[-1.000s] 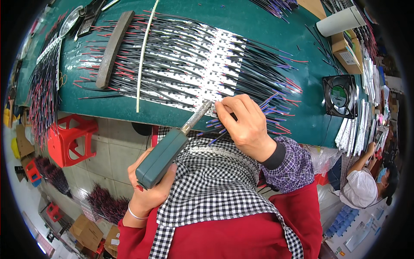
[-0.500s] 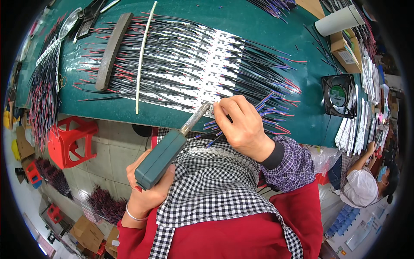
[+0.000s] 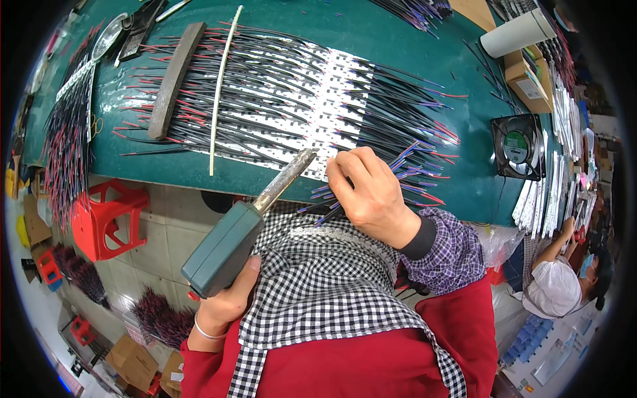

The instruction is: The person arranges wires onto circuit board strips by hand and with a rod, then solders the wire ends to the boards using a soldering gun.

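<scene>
Far left I see a red plastic stool [image 3: 106, 215] on the floor below the green table [image 3: 398, 40]. On the table, a dark flat bar [image 3: 171, 78] and a pale thin rod [image 3: 221, 86] lie across rows of black wires. My left hand [image 3: 222, 302] is wrapped around the green handle of a soldering iron [image 3: 229, 245], its metal tip reaching up to the near edge of the white strips [image 3: 325, 99] where the wires meet. Just right of that tip, my right hand [image 3: 371, 196] is closed on a bundle of purple-tipped wires [image 3: 371, 182] at the table's front edge. Further right a small black fan [image 3: 519, 146] sits on the table, and a co-worker [image 3: 554, 285] bends low at the far right.
</scene>
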